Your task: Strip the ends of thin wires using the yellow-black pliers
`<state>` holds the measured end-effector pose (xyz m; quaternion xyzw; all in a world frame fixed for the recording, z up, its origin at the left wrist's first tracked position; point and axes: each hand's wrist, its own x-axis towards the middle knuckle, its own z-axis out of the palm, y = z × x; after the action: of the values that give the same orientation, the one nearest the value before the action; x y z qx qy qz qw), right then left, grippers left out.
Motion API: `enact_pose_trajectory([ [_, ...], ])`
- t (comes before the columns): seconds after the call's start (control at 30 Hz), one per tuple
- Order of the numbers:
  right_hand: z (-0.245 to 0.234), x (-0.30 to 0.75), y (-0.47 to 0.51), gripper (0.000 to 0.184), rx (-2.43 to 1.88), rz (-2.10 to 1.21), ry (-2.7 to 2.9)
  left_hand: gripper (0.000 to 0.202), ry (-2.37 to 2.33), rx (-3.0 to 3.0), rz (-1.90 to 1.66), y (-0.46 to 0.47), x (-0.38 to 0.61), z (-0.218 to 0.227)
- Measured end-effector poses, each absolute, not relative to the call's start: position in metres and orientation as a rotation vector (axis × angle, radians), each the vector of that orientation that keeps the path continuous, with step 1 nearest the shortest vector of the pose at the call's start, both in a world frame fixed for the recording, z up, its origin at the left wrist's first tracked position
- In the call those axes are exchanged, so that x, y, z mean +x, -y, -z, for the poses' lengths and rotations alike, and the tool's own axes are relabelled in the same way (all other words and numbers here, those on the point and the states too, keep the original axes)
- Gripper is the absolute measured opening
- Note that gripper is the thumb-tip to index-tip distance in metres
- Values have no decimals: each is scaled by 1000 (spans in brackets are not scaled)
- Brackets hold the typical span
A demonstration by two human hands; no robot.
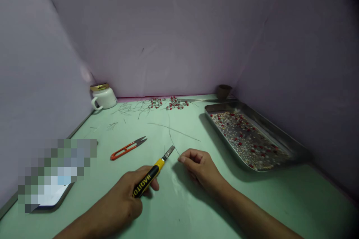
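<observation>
My left hand (127,190) is wrapped round a yellow and black utility knife (150,177), its short metal blade pointing up and right. In a pinch, my right hand (202,164) holds a thin dark wire (171,138) by its near end. The wire runs away from me over the table, and the knife's tip is right beside it; whether they touch I cannot tell. Another thin wire (185,133) crosses it, lying flat. Orange thread snips (127,148) rest to the left of the knife.
A metal tray (244,166) of red, clear and pale beads stands at the right. Beaded pieces (175,104) and loose wires (126,109) lie at the back. A white mug (105,98) is back left, a brown cup (223,91) back right, a phone (56,194) front left.
</observation>
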<state>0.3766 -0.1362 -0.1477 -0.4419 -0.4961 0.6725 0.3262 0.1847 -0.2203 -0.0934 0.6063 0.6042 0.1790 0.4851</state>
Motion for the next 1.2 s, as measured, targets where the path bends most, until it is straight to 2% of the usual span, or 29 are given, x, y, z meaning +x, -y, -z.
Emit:
enact_pose_trajectory([
  [0.37, 150, 379, 131, 18, -1054, -1899, 1213, 55, -1529, 1439, -355, 218, 176, 101],
  [0.63, 152, 380, 131, 17, -1032, -1906, 1266, 42, -1482, 1449, -405, 219, 189, 90],
  [0.8, 152, 383, 130, 23, -939, -2019, 1180, 31, -1567, 1518, -411, 220, 194, 91],
  [0.97, 152, 384, 131, 28, -848, -2101, 1106, 33, -1535, 1491, -401, 221, 193, 91],
  [1.2, 157, 378, 133, 27, -890, -1973, 1113, 34, -1414, 1499, -449, 224, 194, 101],
])
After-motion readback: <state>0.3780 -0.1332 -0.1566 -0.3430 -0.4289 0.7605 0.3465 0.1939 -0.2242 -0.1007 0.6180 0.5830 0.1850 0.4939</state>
